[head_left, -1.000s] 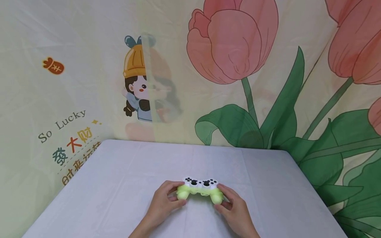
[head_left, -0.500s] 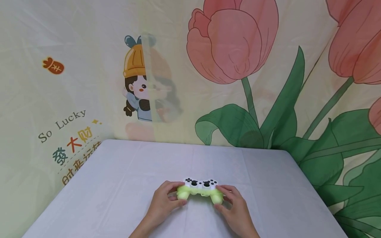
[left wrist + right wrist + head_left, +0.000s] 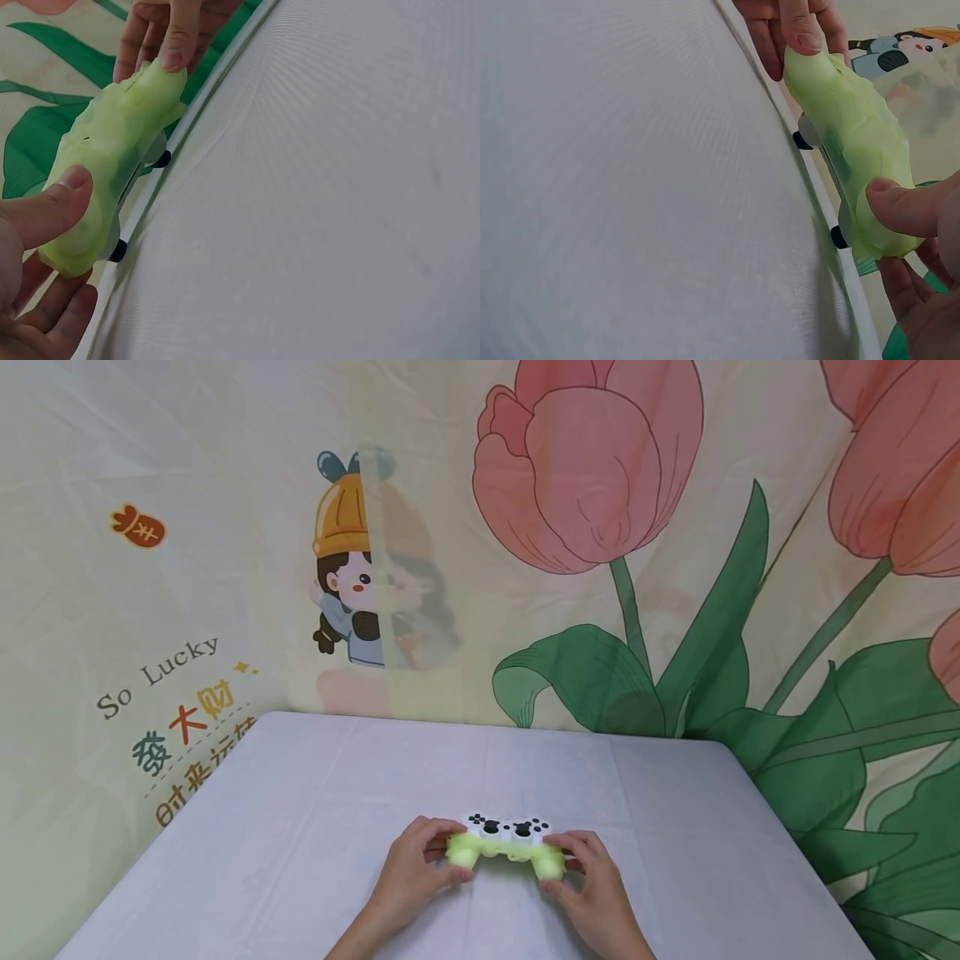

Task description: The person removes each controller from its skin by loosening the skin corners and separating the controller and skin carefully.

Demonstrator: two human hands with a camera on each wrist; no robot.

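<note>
Both thumbs have crept up onto the grips since a second ago, and the controller has tipped a little further over.
Left hand (image 3: pixel 408 872) and right hand (image 3: pixel 592 885) each grasp one handle of the white game controller (image 3: pixel 506 842), which wears a pale green silicone sleeve (image 3: pixel 112 157); thumbs press on the sleeve's back, fingers curl round underneath. It is held just above the tabletop (image 3: pixel 300 827), near the front edge and about midway between the side edges. Behind hangs a tulip-printed cloth (image 3: pixel 600 485).
</note>
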